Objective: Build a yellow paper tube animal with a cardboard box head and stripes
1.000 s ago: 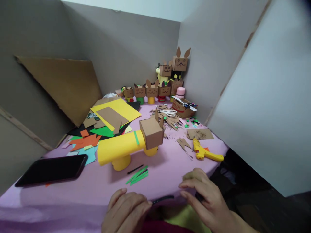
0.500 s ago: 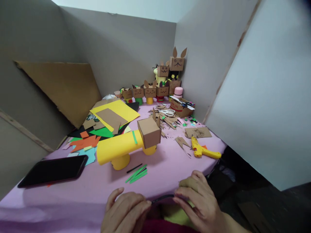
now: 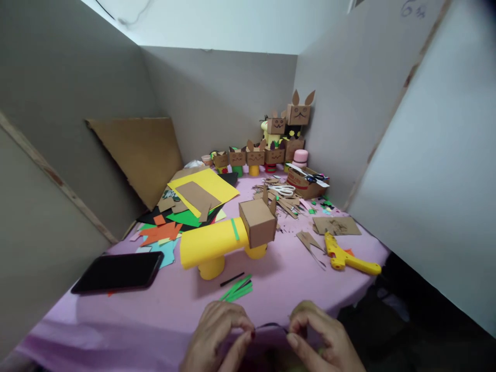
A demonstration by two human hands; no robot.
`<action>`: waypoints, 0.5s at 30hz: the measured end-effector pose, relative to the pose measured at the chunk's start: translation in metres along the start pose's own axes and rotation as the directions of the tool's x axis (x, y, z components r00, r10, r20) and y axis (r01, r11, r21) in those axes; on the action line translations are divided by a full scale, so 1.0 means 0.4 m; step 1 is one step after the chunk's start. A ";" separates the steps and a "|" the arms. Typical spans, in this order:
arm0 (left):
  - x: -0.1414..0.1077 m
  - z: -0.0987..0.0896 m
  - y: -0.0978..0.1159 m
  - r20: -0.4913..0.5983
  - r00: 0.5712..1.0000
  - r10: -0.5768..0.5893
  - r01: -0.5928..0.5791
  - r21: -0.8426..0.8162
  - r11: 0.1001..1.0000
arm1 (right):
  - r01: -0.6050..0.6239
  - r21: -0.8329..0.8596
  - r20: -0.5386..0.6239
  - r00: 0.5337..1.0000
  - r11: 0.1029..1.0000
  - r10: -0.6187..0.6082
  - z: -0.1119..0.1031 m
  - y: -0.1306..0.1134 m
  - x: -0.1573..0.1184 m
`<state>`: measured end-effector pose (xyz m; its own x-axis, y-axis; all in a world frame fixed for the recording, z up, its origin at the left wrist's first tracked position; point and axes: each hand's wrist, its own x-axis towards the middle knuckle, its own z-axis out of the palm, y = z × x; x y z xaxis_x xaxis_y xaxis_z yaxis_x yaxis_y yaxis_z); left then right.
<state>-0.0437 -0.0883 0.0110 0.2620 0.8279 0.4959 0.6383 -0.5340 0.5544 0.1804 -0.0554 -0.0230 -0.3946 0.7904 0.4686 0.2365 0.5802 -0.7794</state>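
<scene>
A thin black strip [image 3: 272,325] arches between my two hands at the table's front edge. My left hand [image 3: 222,336] pinches one end between thumb and finger, and my right hand [image 3: 323,336] pinches the other. Just beyond them lie several green paper strips [image 3: 238,290] and another black strip [image 3: 232,279]. Behind these stands a yellow paper animal body [image 3: 211,240] on short round legs, with a green band across it. Its head is a brown cardboard box [image 3: 258,222] with pointed ears.
A phone [image 3: 118,272] lies at left, near coloured paper scraps [image 3: 160,233] and a yellow sheet [image 3: 225,188]. At right is a yellow glue gun [image 3: 349,258]. White-handled scissors [image 3: 282,190], cardboard offcuts, a small box [image 3: 308,185] and cardboard animal figures [image 3: 256,155] stand farther back.
The view has shifted, so the table things sit farther right and mostly lower. My hands have turned and drawn closer together, and the black strip between them now bows upward.
</scene>
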 end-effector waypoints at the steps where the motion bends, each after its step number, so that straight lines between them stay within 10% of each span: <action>1: 0.008 -0.012 -0.001 0.028 0.997 -0.079 0.079 -0.025 0.997 | -0.104 0.108 0.020 0.995 0.989 0.102 0.019 -0.002 0.006; 6: 0.084 -0.109 -0.011 0.061 0.961 -0.270 0.276 -0.132 0.952 | -0.421 0.588 0.077 0.879 0.690 0.471 0.120 -0.043 0.086; 15: 0.268 -0.240 -0.070 0.147 0.816 -0.560 0.575 -0.318 0.754 | -0.373 0.875 0.131 0.795 0.307 0.592 0.215 -0.137 0.282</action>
<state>-0.1030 -0.0009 0.1129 -0.0373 0.9993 -0.0040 0.4013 0.0186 0.9158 0.0464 -0.0149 0.0369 -0.2900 0.9462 -0.1434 -0.5573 -0.2888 -0.7785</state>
